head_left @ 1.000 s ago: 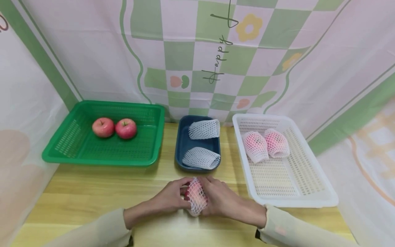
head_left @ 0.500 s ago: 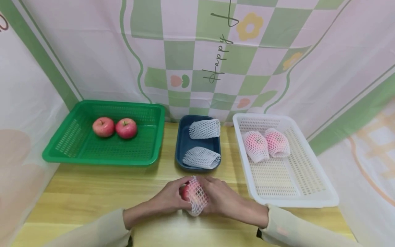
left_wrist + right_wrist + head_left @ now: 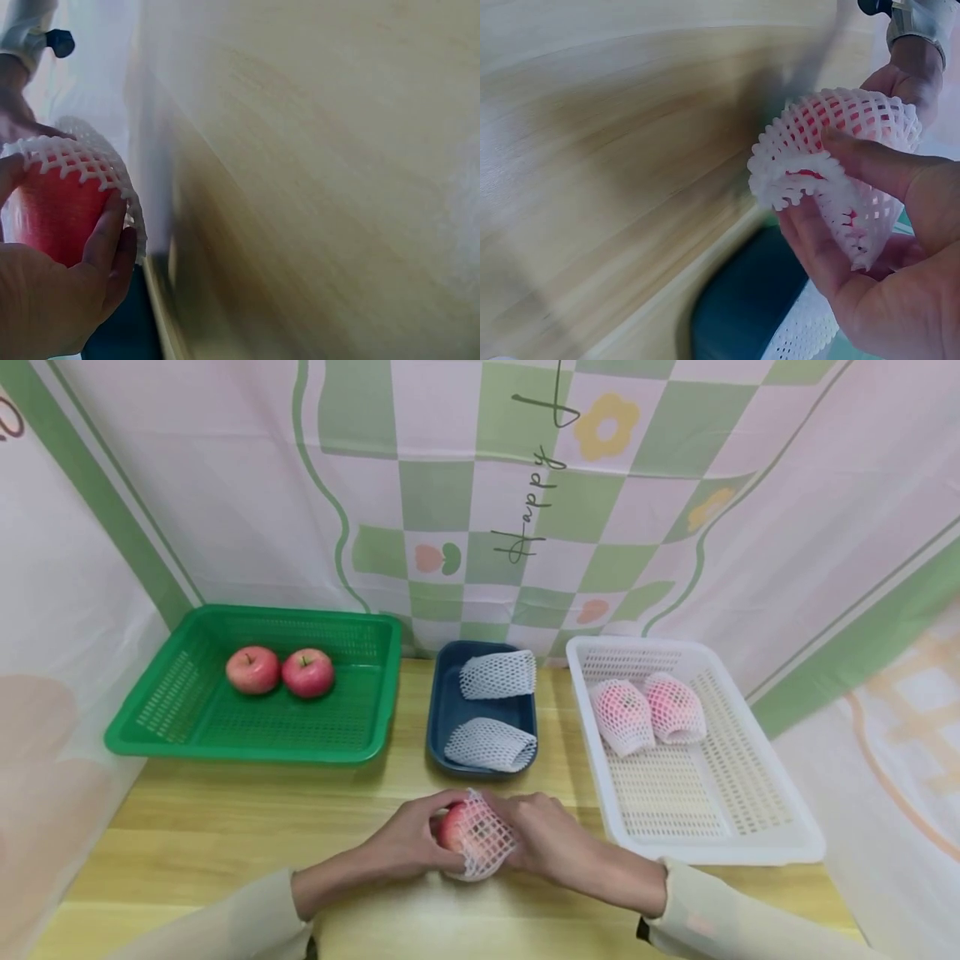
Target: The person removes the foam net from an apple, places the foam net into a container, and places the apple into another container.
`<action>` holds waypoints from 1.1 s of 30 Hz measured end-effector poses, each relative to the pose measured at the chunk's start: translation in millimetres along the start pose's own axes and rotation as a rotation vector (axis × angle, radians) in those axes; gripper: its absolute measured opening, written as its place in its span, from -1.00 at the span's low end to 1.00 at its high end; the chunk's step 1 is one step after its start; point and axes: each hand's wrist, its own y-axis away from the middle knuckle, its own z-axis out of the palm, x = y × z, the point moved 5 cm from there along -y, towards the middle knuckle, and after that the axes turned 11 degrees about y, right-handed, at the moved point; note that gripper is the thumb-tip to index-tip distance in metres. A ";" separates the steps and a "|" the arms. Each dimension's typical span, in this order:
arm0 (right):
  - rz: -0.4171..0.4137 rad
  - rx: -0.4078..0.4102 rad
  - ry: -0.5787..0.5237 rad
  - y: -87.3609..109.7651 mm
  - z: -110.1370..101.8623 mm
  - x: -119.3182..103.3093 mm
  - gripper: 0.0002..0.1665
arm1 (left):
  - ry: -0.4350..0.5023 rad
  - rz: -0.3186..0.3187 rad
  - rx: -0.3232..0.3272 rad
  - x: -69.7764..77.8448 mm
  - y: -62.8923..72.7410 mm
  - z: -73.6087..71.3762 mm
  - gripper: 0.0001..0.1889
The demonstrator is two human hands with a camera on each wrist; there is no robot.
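A red apple (image 3: 452,828) lies between my two hands over the near middle of the table, its right part covered by a white foam net sleeve (image 3: 486,839). My left hand (image 3: 415,837) curls round the apple's bare left side, fingers and thumb reaching the edge of the net. On the other side my right hand (image 3: 546,839) grips the net, thumb on the mesh. In the right wrist view, the gathered open end of the foam net (image 3: 810,176) shows red apple through it. The left wrist view shows bare apple skin (image 3: 56,214) below the net's edge.
Left, a green basket (image 3: 367,752) holds two bare apples (image 3: 281,672). Behind my hands, a dark blue tray (image 3: 442,710) holds two foam nets (image 3: 491,743). At right stands a white basket (image 3: 720,852) with two netted apples (image 3: 648,710). A patterned cloth (image 3: 510,485) hangs behind.
My right hand has shifted slightly right, and the net stretches wider over the apple. More of the apple's bare left side shows. The baskets and tray stay put.
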 end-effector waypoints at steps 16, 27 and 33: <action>0.018 0.125 -0.099 8.1 -16.4 16.2 -0.80 | 0.032 -0.031 0.035 5.3 6.7 -11.0 -0.10; 0.011 0.157 -0.028 8.5 -34.1 21.4 -0.79 | 0.084 -0.037 0.032 8.1 12.7 -17.5 -0.14; -0.001 0.169 0.015 8.7 -45.0 24.9 -0.76 | 0.082 -0.046 0.049 9.8 17.1 -22.3 -0.15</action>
